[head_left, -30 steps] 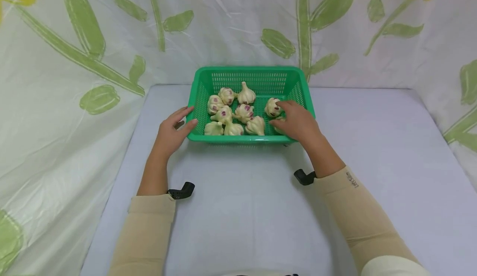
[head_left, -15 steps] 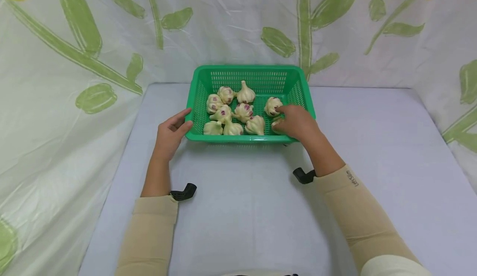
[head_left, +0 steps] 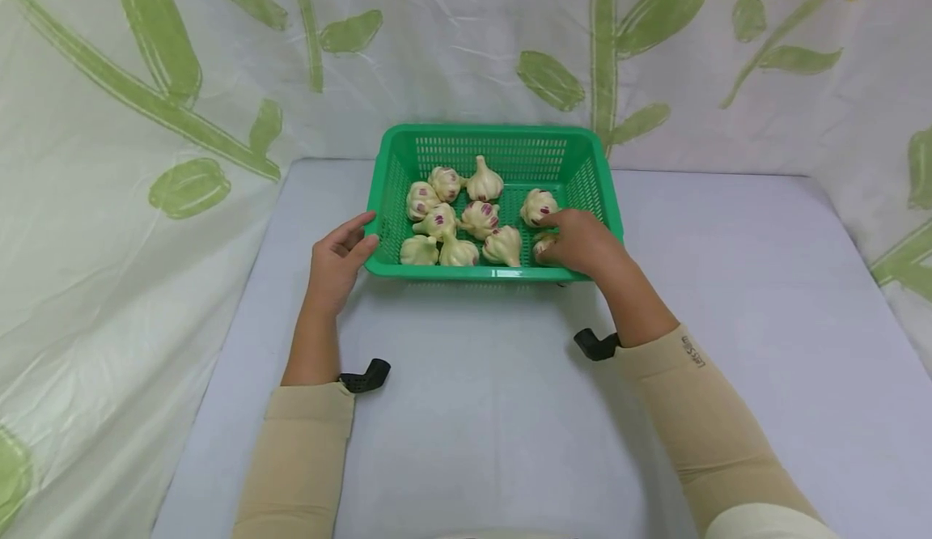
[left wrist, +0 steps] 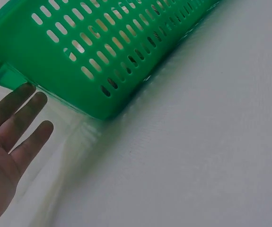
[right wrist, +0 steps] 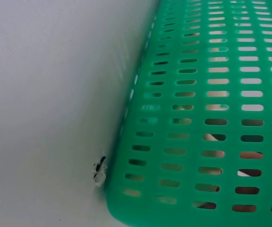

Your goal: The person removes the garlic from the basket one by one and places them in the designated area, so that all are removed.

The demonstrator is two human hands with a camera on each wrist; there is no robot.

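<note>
Several garlic bulbs point(head_left: 480, 219), pale with purple streaks, lie in a green plastic basket point(head_left: 495, 273). My right hand point(head_left: 586, 241) reaches into the basket's right side, its fingers and thumb round a partly hidden garlic bulb point(head_left: 543, 245) near the front right. Just behind it, another garlic bulb point(head_left: 538, 206) sits by my index finger. At the basket's left rim my left hand point(head_left: 336, 268) touches the edge, fingers mostly straight. Its lower fingers point(left wrist: 31, 142) stand apart from the basket wall in the left wrist view. The right wrist view shows only the basket's slotted wall point(right wrist: 211, 118), with my hand glimpsed through the slots.
The basket stands at the back of a table with a white cloth point(head_left: 466, 409). Behind it hangs a white sheet point(head_left: 451, 53) printed with green leaves and yellow flowers. A small dark-and-clear scrap point(right wrist: 99, 171) lies beside the basket's front corner.
My right fingers and thumb have closed in round the front right garlic bulb. My left hand stays at the left rim, shifting only slightly. The other bulbs keep their places.
</note>
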